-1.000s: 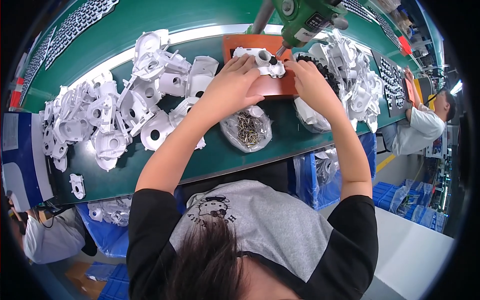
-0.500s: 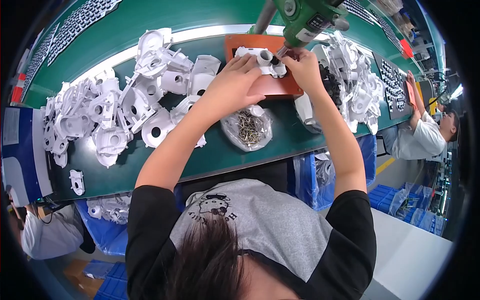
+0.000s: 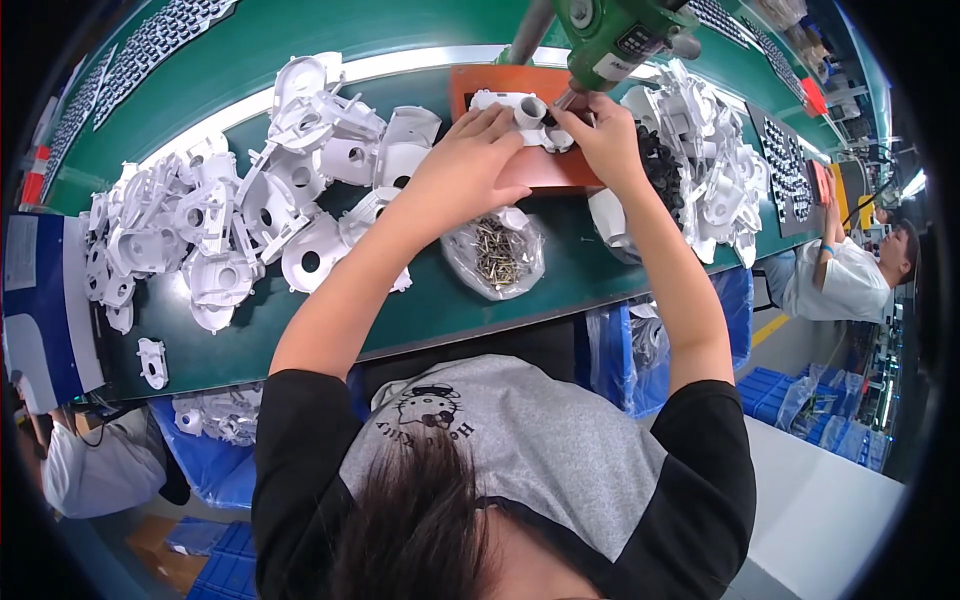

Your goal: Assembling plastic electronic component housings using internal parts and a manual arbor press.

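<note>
A white plastic housing part with a round upright collar lies on an orange block. My left hand lies over the part's left side, fingers stretched out and thumb spread away. Close to the collar's right side, my right hand has thumb and forefinger drawn together. What they pinch is hidden; a small dark piece shows beside the thumb. Just above these fingers is the tip of a green machine.
A clear bag of screws sits in front of the block. White plastic parts are heaped to the left and right, with small black parts alongside. Blue bins stand below the bench edge. A co-worker sits at far right.
My right thumb and fingers have shifted slightly and now cover more of the dark piece beside the collar. My left hand stays in place. The co-worker's arm at right has moved.
</note>
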A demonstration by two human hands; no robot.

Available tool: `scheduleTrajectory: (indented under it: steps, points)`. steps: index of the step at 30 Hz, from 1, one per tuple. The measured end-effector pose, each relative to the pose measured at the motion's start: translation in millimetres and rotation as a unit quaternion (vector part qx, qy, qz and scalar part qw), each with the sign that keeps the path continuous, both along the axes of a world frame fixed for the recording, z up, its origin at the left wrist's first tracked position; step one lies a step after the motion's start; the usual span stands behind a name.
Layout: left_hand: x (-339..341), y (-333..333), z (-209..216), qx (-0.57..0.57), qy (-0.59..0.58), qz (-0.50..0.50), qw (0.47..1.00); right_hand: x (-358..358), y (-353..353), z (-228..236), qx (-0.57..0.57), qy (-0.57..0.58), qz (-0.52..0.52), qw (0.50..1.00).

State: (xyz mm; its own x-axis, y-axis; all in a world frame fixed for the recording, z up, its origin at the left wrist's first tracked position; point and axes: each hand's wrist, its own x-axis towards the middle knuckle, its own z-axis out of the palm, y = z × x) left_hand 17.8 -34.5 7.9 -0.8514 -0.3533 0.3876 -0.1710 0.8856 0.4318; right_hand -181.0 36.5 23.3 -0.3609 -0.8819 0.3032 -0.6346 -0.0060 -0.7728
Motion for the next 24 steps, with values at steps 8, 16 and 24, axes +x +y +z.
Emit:
scheduleTrajectory:
  steps: [8,16,24]
  points:
    - [0.2,3.2,-0.3,-0.004,0.003,-0.004,1.0,3.7,20.1,-6.9,-0.127,0.271,0.068,0.952]
    - [2.2,4.9,5.8,0.008,0.005,0.004,1.0,16.4,31.1,-5.4,-0.086,0.417,0.027,0.905]
    - [1.3,0.9,0.6,0.003,0.008,0.002,1.0,17.9,44.8,-3.5,-0.017,0.431,0.033,0.901]
